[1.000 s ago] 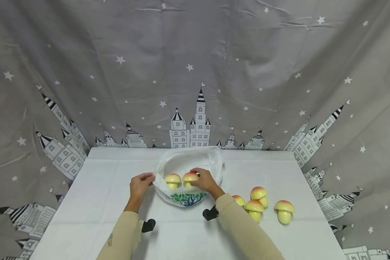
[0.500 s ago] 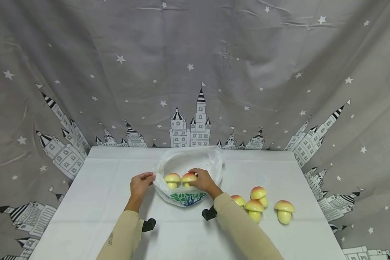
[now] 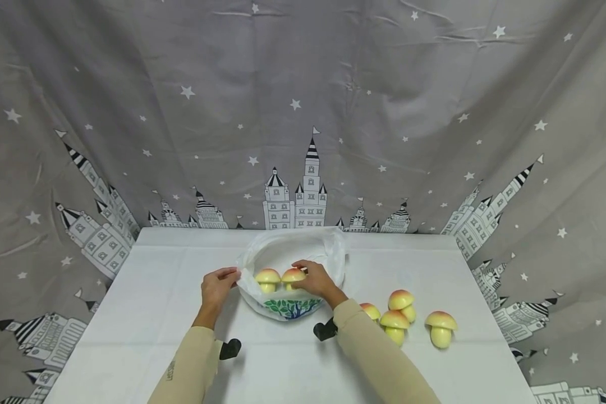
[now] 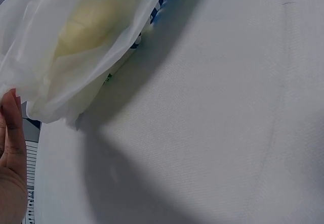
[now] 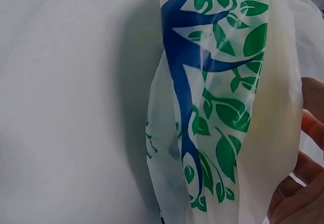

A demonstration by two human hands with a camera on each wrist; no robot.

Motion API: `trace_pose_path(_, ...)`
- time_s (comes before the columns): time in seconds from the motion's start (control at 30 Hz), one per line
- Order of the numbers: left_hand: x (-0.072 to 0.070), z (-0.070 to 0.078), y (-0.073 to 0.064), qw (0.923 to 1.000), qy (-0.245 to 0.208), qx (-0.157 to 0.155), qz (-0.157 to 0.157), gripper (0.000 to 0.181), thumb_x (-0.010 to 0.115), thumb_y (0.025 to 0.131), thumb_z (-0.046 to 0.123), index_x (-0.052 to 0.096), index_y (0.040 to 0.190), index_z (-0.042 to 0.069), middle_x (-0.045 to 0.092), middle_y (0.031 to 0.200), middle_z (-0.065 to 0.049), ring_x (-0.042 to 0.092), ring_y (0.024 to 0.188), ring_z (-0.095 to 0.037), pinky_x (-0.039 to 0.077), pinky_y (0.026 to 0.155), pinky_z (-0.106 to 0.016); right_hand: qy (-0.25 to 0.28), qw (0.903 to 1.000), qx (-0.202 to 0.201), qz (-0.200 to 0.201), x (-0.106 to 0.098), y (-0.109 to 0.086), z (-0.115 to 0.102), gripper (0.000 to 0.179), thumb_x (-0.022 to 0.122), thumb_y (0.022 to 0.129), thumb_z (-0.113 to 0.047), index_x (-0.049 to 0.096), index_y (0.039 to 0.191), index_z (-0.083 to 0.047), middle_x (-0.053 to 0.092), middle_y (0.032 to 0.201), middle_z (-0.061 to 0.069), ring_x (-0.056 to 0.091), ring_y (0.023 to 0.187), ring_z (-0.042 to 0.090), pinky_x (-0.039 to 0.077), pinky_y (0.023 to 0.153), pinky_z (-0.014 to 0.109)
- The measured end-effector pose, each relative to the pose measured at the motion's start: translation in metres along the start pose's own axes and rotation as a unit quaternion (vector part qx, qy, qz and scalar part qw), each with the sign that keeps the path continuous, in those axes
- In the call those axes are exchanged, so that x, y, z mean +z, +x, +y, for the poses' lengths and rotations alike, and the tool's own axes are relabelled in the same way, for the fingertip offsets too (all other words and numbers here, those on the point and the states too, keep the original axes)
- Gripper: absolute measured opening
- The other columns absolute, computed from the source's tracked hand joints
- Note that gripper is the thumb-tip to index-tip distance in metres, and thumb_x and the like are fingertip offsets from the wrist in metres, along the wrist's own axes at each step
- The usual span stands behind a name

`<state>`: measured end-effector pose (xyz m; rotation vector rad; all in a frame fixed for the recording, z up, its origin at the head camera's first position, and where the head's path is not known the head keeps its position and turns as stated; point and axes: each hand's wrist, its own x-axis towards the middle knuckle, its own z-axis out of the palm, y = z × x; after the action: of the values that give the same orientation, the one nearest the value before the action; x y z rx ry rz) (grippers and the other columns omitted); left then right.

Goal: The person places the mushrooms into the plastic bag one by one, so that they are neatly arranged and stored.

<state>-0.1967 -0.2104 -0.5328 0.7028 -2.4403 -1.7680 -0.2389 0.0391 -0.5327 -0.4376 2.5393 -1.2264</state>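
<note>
A white plastic bag (image 3: 328, 247) printed with a green and blue tree lies at the middle of the table, its mouth spread wide. Inside it two toy mushrooms stand side by side: the left mushroom (image 3: 267, 276) and the right mushroom (image 3: 291, 275), both yellow with reddish caps. My left hand (image 3: 217, 289) pinches the bag's left rim between thumb and fingers. Reaching into the bag from the right, my right hand (image 3: 317, 279) holds the right mushroom by its cap. In the right wrist view the bag's printed wall (image 5: 217, 97) hides that mushroom and part of the fingers.
Several more mushrooms rest to the right, among them a clustered mushroom (image 3: 395, 325), partly behind the right sleeve (image 3: 379, 353), and a separate mushroom (image 3: 441, 328). The white table (image 3: 283, 370) ends at a grey curtain (image 3: 222, 112) with castles and stars.
The right hand has shifted slightly left with its mushroom, which now sits right beside the other one. The left hand keeps its pinch on the bag's rim.
</note>
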Motion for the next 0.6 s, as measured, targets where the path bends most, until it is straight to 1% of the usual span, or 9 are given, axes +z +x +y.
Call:
trace_pose_path(0.17, 0.002, -0.002, 0.001, 1.0, 0.0, 0.0, -0.005, 0.029, 0.065, 0.09, 0.013, 0.066, 0.113, -0.005, 0.068, 0.104, -0.019, 0.065, 0.077, -0.011, 0.054, 0.086, -0.038, 0.01, 0.9999, -0.001, 0.003, -0.006, -0.003, 0.003, 0.052, 0.078, 0.079, -0.012, 0.059, 0.126, -0.003, 0.059, 0.127, 0.014, 0.055, 0.116, 0.035, 0.046, 0.098, 0.045)
trace_pose_path(0.33, 0.003, 0.0, 0.001, 1.0, -0.001, 0.001, -0.005, 0.029, 0.064, 0.091, 0.014, 0.066, 0.114, -0.005, 0.067, 0.106, -0.021, 0.066, 0.079, -0.013, 0.054, 0.087, -0.037, 0.024, 0.9995, -0.014, 0.012, -0.016, -0.006, 0.006, 0.052, 0.077, 0.079, -0.01, 0.059, 0.127, -0.002, 0.057, 0.129, 0.016, 0.053, 0.119, 0.038, 0.046, 0.098, 0.047)
trace_pose_path(0.5, 0.001, 0.0, 0.001, 1.0, -0.003, 0.004, -0.006, 0.029, 0.065, 0.091, 0.013, 0.066, 0.113, -0.006, 0.068, 0.103, -0.019, 0.066, 0.076, -0.01, 0.056, 0.083, -0.033, 0.039, 0.9983, -0.029, 0.033, -0.027, -0.014, 0.011, 0.052, 0.077, 0.079, -0.007, 0.058, 0.127, -0.001, 0.056, 0.13, 0.018, 0.052, 0.12, 0.039, 0.046, 0.099, 0.048)
trace_pose_path(0.6, 0.001, 0.0, 0.0, 1.0, -0.001, 0.006, -0.001, 0.029, 0.065, 0.09, 0.013, 0.066, 0.113, -0.006, 0.069, 0.101, -0.018, 0.066, 0.076, -0.011, 0.056, 0.08, -0.033, 0.047, 0.9971, -0.036, 0.047, -0.034, -0.019, 0.014, 0.05, 0.076, 0.079, -0.005, 0.059, 0.126, -0.001, 0.056, 0.13, 0.018, 0.052, 0.12, 0.038, 0.046, 0.099, 0.047)
